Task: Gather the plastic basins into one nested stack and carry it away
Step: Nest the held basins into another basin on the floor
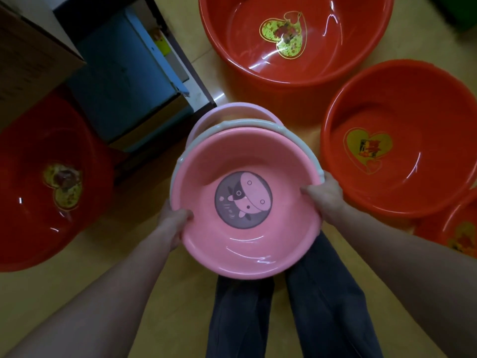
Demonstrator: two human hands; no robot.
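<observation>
Both forearms reach in, left hand [172,223] and right hand [325,197] clamped on opposite rims of the pink basin [245,244], held above the floor and nested loosely in a white basin [308,146] and a pale pink one [206,117]. Judging by the offset rims, those lower two could slip free, since the largest red basin [296,42] and the smaller red basin [402,140] sit apart, unstacked.

Bare forearms, no sleeves showing; dark grey-blue trousers [317,301] on both legs.

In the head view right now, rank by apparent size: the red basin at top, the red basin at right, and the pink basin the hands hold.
1. Red basin at top, though cropped.
2. Red basin at right.
3. Held pink basin, though nearness inflates it; the 2–3 order is unsure.
</observation>
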